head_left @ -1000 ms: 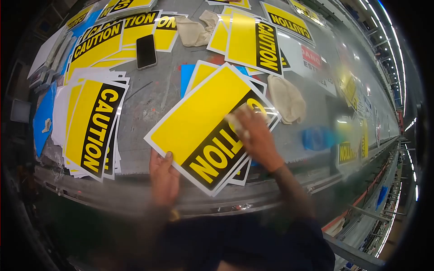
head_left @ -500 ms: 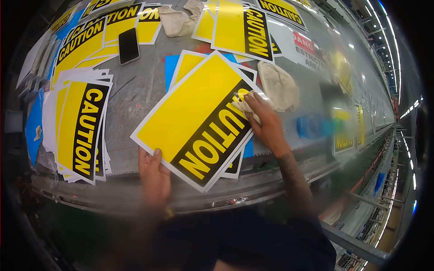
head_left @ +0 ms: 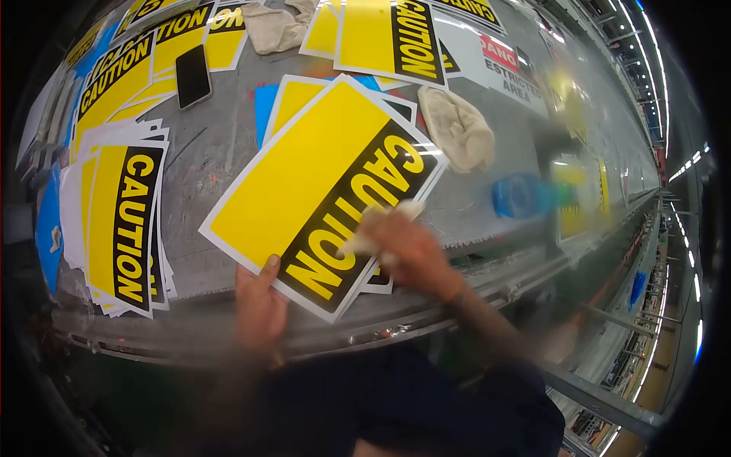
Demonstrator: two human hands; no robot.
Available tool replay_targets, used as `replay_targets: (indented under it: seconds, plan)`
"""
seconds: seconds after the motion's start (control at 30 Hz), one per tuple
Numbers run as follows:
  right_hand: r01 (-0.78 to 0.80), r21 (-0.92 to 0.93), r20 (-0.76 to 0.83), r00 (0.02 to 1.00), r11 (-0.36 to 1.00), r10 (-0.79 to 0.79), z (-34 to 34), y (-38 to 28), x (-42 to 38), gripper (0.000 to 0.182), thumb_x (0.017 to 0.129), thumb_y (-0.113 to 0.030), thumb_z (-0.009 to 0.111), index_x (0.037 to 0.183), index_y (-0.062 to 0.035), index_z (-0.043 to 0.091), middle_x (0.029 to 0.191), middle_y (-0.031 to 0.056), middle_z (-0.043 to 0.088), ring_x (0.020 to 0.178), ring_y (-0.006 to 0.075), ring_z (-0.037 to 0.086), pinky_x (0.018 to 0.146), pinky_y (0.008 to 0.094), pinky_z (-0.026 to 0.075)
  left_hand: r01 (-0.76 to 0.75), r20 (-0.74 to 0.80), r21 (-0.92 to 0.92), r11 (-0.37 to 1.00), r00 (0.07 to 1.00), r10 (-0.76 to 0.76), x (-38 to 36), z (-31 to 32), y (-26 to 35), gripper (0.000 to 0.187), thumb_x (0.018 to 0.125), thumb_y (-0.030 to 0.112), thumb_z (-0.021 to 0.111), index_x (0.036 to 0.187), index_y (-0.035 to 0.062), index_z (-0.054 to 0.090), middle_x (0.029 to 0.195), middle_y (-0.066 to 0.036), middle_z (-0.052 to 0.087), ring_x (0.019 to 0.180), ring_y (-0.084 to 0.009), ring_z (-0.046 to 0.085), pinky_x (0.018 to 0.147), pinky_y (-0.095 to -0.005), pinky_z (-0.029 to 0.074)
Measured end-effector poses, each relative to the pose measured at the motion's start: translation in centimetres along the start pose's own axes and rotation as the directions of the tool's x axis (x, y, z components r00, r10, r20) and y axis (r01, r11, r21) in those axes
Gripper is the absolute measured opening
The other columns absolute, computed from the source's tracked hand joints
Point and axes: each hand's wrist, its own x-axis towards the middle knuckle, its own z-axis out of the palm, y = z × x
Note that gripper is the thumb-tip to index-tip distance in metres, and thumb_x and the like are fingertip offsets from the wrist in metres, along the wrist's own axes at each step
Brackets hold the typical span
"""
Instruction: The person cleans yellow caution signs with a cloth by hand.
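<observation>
A yellow and black CAUTION sign (head_left: 282, 183) lies tilted over other signs and a blue sheet (head_left: 264, 107). My left hand (head_left: 260, 301) grips its lower left edge, thumb on top and fingers underneath. My right hand (head_left: 407, 251), blurred, is closed on a pale cloth (head_left: 381, 228) over the black band, near the letters T and I. Beyond the sign's right corner lies a second crumpled cloth (head_left: 459, 129).
A stack of CAUTION signs (head_left: 103, 221) lies at left, with a black phone (head_left: 193, 76) above it. More signs (head_left: 373, 38) and a cloth (head_left: 274, 29) lie at the back. A blue bottle (head_left: 521, 196) and a DANGER sign (head_left: 510, 72) are at right.
My right hand and its cloth have moved down and left along the black band, uncovering the letters C and A. The view has shifted slightly; my left hand still grips the sign's edge.
</observation>
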Motion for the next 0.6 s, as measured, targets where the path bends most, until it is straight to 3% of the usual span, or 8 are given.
replay_targets:
  seconds: [0.07, 0.17, 0.23, 0.3, 0.4, 0.47, 0.57, 0.6]
  plan:
    - [-0.11, -0.142, -0.306, 0.95, 0.984, 0.062, -1.9, 6.1, 0.5, 0.062, 0.092, 0.0, 0.073, 0.153, -0.0079, 0.064, 0.152, 0.0197, 0.068, 0.139, 0.0387, 0.066, 0.114, 0.0473, 0.057, -0.009, 0.005, 0.003, 1.0, 1.0, 0.009, 0.1, 0.0, 0.2, 0.053, 0.113, 0.003, 0.06, 0.162, 0.0069, 0.042, 0.161, -0.015, 0.058, 0.146, -0.0285, 0.061, 0.121, -0.049, 0.055]
    - [-0.128, -0.163, -0.35, 0.934, 0.978, 0.064, -2.4, 7.0, 0.9, 0.058, 0.095, -0.001, 0.072, 0.152, -0.008, 0.065, 0.149, 0.0196, 0.07, 0.138, 0.04, 0.067, 0.116, 0.0473, 0.056, -0.019, -0.022, 0.023, 1.0, 1.0, 0.019, 0.1, -0.1, 0.0, 0.052, 0.113, 0.002, 0.059, 0.162, 0.0059, 0.042, 0.161, -0.015, 0.058, 0.147, -0.0285, 0.06, 0.122, -0.048, 0.053]
    - [0.063, -0.055, -0.073, 0.995, 0.996, -0.067, 0.0, 1.8, -0.1, 0.057, 0.094, -0.002, 0.072, 0.151, -0.0044, 0.065, 0.155, 0.0211, 0.065, 0.144, 0.0382, 0.063, 0.122, 0.0481, 0.051, -0.016, -0.047, 0.029, 0.999, 0.999, 0.018, 0.3, 0.2, 0.1, 0.051, 0.113, 0.001, 0.059, 0.161, 0.0053, 0.042, 0.16, -0.016, 0.058, 0.147, -0.0286, 0.06, 0.123, -0.0473, 0.052]
    - [0.347, 0.05, 0.061, 0.935, 0.937, -0.349, 2.6, -1.5, -1.3, 0.063, 0.09, 0.0, 0.075, 0.151, -0.005, 0.063, 0.154, 0.0206, 0.065, 0.142, 0.0374, 0.064, 0.122, 0.0499, 0.05, -0.023, -0.046, 0.022, 0.999, 0.999, 0.024, 0.2, 0.3, 0.0, 0.052, 0.113, 0.001, 0.059, 0.161, 0.0055, 0.042, 0.16, -0.016, 0.057, 0.147, -0.0287, 0.06, 0.123, -0.0478, 0.053]
    - [0.128, -0.075, -0.057, 0.99, 0.989, -0.132, 0.0, 2.4, 0.9, 0.066, 0.089, 0.001, 0.074, 0.153, -0.0053, 0.061, 0.151, 0.0212, 0.067, 0.14, 0.039, 0.064, 0.12, 0.0504, 0.05, -0.025, -0.037, 0.022, 0.999, 0.999, 0.026, 0.1, 0.5, 0.0, 0.053, 0.113, 0.001, 0.059, 0.162, 0.0058, 0.041, 0.16, -0.016, 0.058, 0.147, -0.0288, 0.06, 0.123, -0.0485, 0.053]
    - [-0.101, -0.094, -0.233, 0.969, 0.99, 0.076, -2.3, 7.2, 3.3, 0.068, 0.091, 0.001, 0.072, 0.157, -0.006, 0.057, 0.153, 0.022, 0.064, 0.144, 0.0416, 0.059, 0.122, 0.0509, 0.048, -0.016, -0.031, 0.039, 0.999, 0.999, 0.017, -0.2, 0.6, 0.2, 0.053, 0.113, 0.002, 0.059, 0.163, 0.006, 0.041, 0.16, -0.016, 0.057, 0.147, -0.0289, 0.06, 0.123, -0.0489, 0.053]
    - [-0.1, -0.09, -0.242, 0.967, 0.991, 0.076, -0.8, 6.1, 6.1, 0.067, 0.096, -0.003, 0.068, 0.161, -0.0059, 0.052, 0.16, 0.0231, 0.057, 0.151, 0.0429, 0.051, 0.126, 0.0537, 0.042, -0.027, -0.02, 0.056, 0.998, 0.999, 0.028, 0.4, 0.4, 0.1, 0.055, 0.113, 0.002, 0.059, 0.164, 0.0061, 0.04, 0.162, -0.015, 0.056, 0.149, -0.0289, 0.058, 0.122, -0.0493, 0.053]
    - [0.081, -0.075, -0.122, 0.988, 0.994, -0.09, 1.6, 4.5, 6.3, 0.062, 0.101, -0.008, 0.063, 0.161, -0.0064, 0.05, 0.166, 0.0225, 0.05, 0.156, 0.0423, 0.046, 0.13, 0.0565, 0.036, -0.017, -0.011, 0.05, 0.999, 1.0, 0.018, 0.4, 0.4, 0.2, 0.055, 0.113, 0.002, 0.059, 0.164, 0.006, 0.04, 0.162, -0.015, 0.056, 0.149, -0.0288, 0.058, 0.122, -0.0493, 0.053]
